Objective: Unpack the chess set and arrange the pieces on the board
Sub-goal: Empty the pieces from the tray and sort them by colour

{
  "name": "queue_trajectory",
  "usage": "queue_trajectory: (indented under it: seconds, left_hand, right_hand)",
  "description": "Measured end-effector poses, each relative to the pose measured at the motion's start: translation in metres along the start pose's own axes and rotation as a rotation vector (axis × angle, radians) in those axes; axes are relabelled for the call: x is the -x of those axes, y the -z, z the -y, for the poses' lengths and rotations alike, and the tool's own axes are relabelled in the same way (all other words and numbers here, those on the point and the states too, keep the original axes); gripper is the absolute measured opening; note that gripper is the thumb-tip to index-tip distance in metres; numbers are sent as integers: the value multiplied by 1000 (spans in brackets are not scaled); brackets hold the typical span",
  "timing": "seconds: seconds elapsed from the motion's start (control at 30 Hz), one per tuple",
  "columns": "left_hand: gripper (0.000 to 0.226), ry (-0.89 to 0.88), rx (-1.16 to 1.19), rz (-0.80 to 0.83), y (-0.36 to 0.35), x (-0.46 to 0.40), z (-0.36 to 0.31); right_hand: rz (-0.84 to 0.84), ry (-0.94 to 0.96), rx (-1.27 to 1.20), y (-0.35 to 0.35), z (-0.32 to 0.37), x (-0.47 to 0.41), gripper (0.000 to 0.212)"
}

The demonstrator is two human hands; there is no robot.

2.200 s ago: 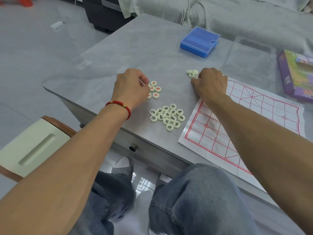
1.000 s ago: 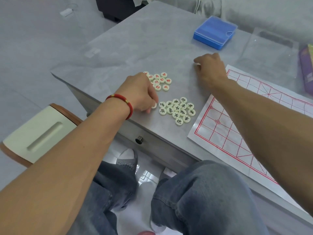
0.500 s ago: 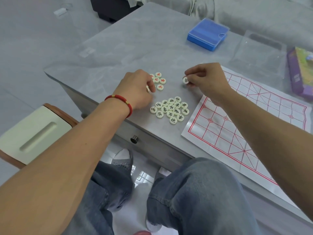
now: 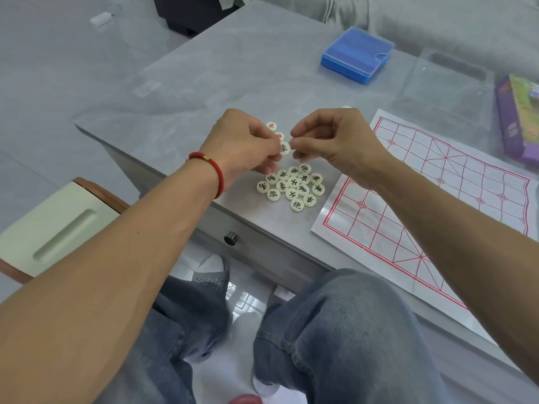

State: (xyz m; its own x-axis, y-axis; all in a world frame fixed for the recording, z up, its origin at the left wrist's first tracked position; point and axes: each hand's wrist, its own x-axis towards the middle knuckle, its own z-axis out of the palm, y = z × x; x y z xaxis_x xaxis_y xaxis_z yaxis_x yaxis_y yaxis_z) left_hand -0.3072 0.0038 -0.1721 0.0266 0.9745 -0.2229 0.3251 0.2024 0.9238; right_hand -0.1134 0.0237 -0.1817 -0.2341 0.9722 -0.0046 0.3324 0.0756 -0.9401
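Both hands meet above the grey table (image 4: 233, 68). My left hand (image 4: 245, 147) and my right hand (image 4: 335, 141) pinch one cream round chess piece with a black character (image 4: 285, 147) between their fingertips. Just below lies a cluster of several black-character pieces (image 4: 293, 188) near the table's front edge. Red-character pieces (image 4: 272, 125) peek out behind my left hand, mostly hidden. One more piece (image 4: 346, 107) shows beyond my right hand. The paper board with red grid lines (image 4: 455, 182) lies flat to the right, with no pieces on it.
A blue plastic case (image 4: 357, 55) sits at the back of the table. A clear plastic lid (image 4: 446, 88) and a purple box (image 4: 516, 118) lie at the far right. A pale green stool (image 4: 55, 225) stands left of my knees. A drawer knob (image 4: 230, 238) protrudes below the table edge.
My right hand carried a piece left from the far group toward my left hand. My left hand rose from the table, and both now pinch that piece together over the black pile.
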Motion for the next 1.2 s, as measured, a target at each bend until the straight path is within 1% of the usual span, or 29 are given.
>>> queue_trajectory:
  seconds: [0.07, 0.13, 0.2, 0.23, 0.33, 0.43, 0.5, 0.57, 0.63, 0.73, 0.8, 0.83, 0.9, 0.93, 1.0, 1.03, 1.1, 1.17, 1.2]
  left_hand:
    - [11, -71, -261, -66, 6, -3, 3]
    - [13, -100, -468, -110, 13, -2, 5]
    - [12, -103, -582, -106, 16, -3, 8]
    - [11, -103, -617, -89, 16, -3, 8]
    - [8, -119, -691, -56, 11, -5, 11]
    - [10, -124, -708, -50, 9, -6, 11]
    - [12, -120, -712, -35, 8, -6, 11]
    - [13, -114, -717, -20, 7, -5, 10]
    - [15, -105, -727, -8, 7, -4, 9]
    - [16, -88, -728, 11, 8, -5, 6]
    - [16, -100, -716, -11, 7, -4, 5]
    - [15, -123, -718, -36, 6, -4, 5]
    - [16, -175, -725, -88, 3, -3, 4]
    - [17, -194, -712, -105, 3, -3, 4]
    - [16, -214, -631, -124, 2, -3, 4]
    - [15, -211, -555, -121, 1, -2, 3]
    - [12, -173, -322, -78, -4, -1, 2]
    - [15, -116, -83, -20, -10, 1, 1]
    - [17, -103, -9, -4, -12, 0, 2]
  right_hand:
    - [-144, 19, 181, 12, -11, -8, 10]
    - [-338, 24, 435, 30, -28, -20, 11]
    - [-463, -45, 593, 48, -43, -29, 18]
    - [-490, -94, 637, 54, -50, -33, 22]
    - [-489, -186, 728, 64, -65, -46, 33]
    - [-429, -176, 832, 65, -64, -60, 42]
    - [-368, -131, 931, 66, -62, -69, 38]
    - [-325, -54, 1019, 68, -62, -75, 27]
    - [-285, 0, 1043, 69, -60, -77, 24]
    - [-166, 86, 1108, 65, -54, -70, 21]
    - [-160, 136, 1064, 60, -49, -61, 18]
    - [-192, 129, 952, 57, -45, -55, 18]
    - [-230, 36, 625, 50, -36, -43, 17]
    - [-207, -12, 468, 47, -31, -37, 17]
    - [-109, -57, 287, 42, -23, -27, 17]
    - [-55, -60, 240, 38, -19, -22, 17]
    - [32, -49, 170, 30, -9, -15, 17]
    - [98, -26, 120, 19, -1, -11, 17]
    - [123, -13, 100, 13, 3, -9, 17]
